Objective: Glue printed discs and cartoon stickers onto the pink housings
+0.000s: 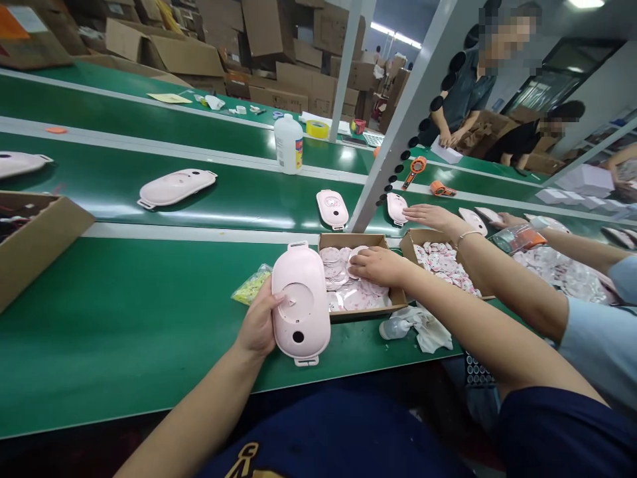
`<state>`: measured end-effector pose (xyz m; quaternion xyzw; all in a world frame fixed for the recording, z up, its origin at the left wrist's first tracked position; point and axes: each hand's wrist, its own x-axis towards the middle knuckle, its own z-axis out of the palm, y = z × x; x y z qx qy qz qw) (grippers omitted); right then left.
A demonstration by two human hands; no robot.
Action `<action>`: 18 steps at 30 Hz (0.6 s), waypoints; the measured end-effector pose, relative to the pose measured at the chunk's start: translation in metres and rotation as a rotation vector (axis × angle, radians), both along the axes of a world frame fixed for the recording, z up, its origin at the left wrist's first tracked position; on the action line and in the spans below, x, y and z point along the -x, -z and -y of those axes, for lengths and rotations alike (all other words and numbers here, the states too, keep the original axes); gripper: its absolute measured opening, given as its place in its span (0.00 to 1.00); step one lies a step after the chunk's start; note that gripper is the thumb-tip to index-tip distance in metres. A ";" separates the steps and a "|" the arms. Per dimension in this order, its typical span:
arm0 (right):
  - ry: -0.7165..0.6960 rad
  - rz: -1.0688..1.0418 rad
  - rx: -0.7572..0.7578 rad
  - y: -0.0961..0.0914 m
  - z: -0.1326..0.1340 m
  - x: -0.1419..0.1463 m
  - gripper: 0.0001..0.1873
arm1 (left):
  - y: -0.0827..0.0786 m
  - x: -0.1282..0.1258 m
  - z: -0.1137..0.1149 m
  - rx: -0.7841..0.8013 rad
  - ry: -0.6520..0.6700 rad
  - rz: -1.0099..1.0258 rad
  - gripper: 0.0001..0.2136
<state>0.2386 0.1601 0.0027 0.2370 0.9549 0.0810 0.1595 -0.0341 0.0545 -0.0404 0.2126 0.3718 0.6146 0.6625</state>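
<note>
My left hand [259,318] is closed around the side of a pale pink oval plastic housing [308,335], thumb on its face. The housing stands nearly upright, showing a round recess, a dark round hole and a slotted lug at each end. My right hand [381,265] reaches into an open cardboard box [363,313] of round, pink-printed discs [334,269]. Its fingertips are closed on the edge of one disc [354,255]; the thumb is hidden. A clear bag of yellow-green pieces [252,284] lies behind my left hand.
Similar pink housings [176,188] lie along the green conveyor [249,206]. A co-worker's hand [432,218] touches one at right, above another box of printed pieces [442,265]. A slanted metal post [393,139], small bottle [394,328], white cloth [430,330] and left-hand carton [44,245] stand nearby.
</note>
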 end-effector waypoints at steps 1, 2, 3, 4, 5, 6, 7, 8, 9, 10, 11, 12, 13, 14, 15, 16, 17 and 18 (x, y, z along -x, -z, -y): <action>-0.001 0.003 0.005 -0.001 -0.001 0.000 0.16 | 0.000 0.000 0.000 -0.005 0.011 -0.004 0.27; -0.004 0.008 0.012 -0.001 -0.003 0.001 0.16 | 0.000 0.000 0.000 -0.009 0.020 -0.006 0.27; -0.008 0.014 0.019 -0.002 -0.004 0.002 0.16 | 0.001 -0.001 0.000 -0.012 0.027 -0.006 0.28; -0.012 0.022 0.027 -0.003 -0.006 0.003 0.16 | 0.001 -0.001 0.000 -0.015 0.032 -0.004 0.28; -0.013 0.032 0.033 -0.005 -0.007 0.005 0.15 | 0.001 -0.001 -0.001 -0.018 0.035 -0.003 0.28; -0.008 0.041 0.034 -0.006 -0.008 0.007 0.14 | 0.001 -0.001 -0.001 -0.021 0.035 -0.002 0.28; 0.004 0.049 0.030 -0.007 -0.009 0.009 0.13 | 0.001 -0.001 -0.001 -0.022 0.035 -0.002 0.29; 0.024 0.053 0.018 -0.007 -0.008 0.010 0.12 | 0.001 -0.001 -0.001 -0.020 0.035 -0.002 0.29; 0.049 0.055 0.002 -0.008 -0.007 0.012 0.12 | 0.001 -0.002 -0.002 -0.017 0.034 0.000 0.30; 0.076 0.054 -0.015 -0.009 -0.006 0.012 0.13 | 0.001 -0.002 -0.002 -0.013 0.034 0.001 0.31; 0.100 0.053 -0.030 -0.010 -0.005 0.012 0.15 | 0.001 -0.002 -0.002 -0.009 0.036 0.003 0.31; 0.118 0.052 -0.040 -0.010 -0.003 0.011 0.17 | 0.001 -0.002 -0.002 -0.009 0.039 0.004 0.32; 0.129 0.052 -0.045 -0.011 -0.001 0.010 0.19 | 0.001 -0.002 -0.002 -0.011 0.046 0.004 0.32; 0.134 0.054 -0.045 -0.011 0.000 0.008 0.19 | 0.002 -0.002 -0.002 -0.015 0.053 0.003 0.31; 0.134 0.057 -0.041 -0.011 0.000 0.006 0.19 | 0.002 -0.002 -0.002 -0.018 0.060 0.000 0.31; 0.129 0.060 -0.036 -0.010 0.000 0.005 0.19 | 0.002 -0.002 -0.002 -0.019 0.064 -0.004 0.30; 0.121 0.062 -0.028 -0.009 -0.001 0.003 0.18 | 0.002 -0.002 -0.001 -0.019 0.067 -0.008 0.30; 0.110 0.062 -0.019 -0.009 -0.002 0.002 0.18 | 0.002 -0.002 -0.001 -0.019 0.067 -0.012 0.29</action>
